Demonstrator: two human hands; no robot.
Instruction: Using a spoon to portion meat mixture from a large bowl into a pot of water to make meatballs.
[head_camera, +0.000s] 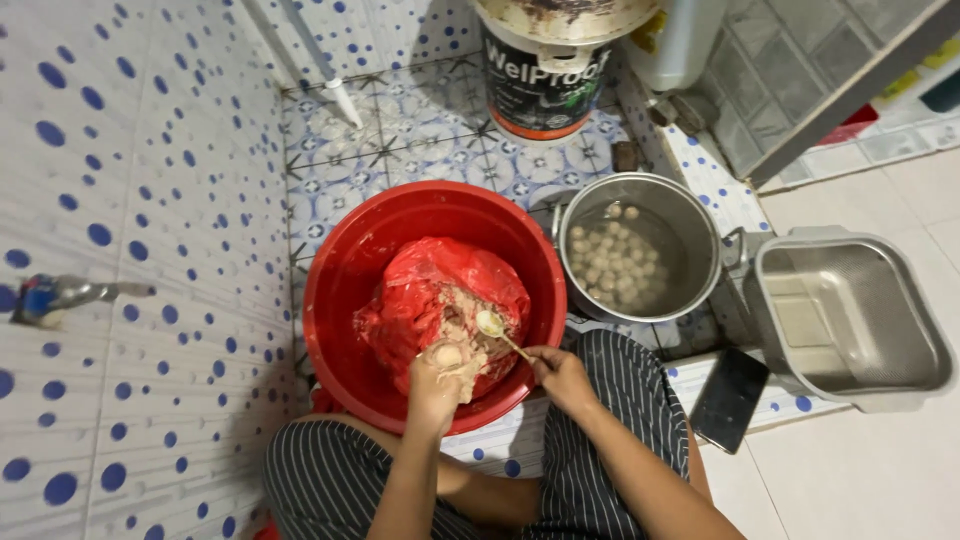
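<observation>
The person squats on the tiled floor (400, 130) with a big red basin (340, 270) drawn in close between the knees, so both hands can work over it without reaching. Inside the basin a red plastic bag (430, 270) is folded back at the top to expose a pale, sticky paste (458, 325).

The left hand (432, 385) is closed into a fist around a lump of that paste, and a rounded ball of it (447, 354) bulges out at the top of the fist. The right hand (562, 375) pinches the handle of a spoon (492, 324) between its fingertips, angled so the bowl of the spoon sits over the paste just beside the ball, where it can lift the ball off.

Just to the right of the basin, nearly touching it, stands a metal pot (690, 215) with water, in which many small pale balls (612, 262) lie, close enough for a short swing of the spoon. Further right sits an empty grey rectangular tub (850, 390), and a dark phone (730, 400) lies flat on the floor beside the person's striped trouser leg, clear of the wet work. A paint-style bucket (545, 70) stands back by the wall.
</observation>
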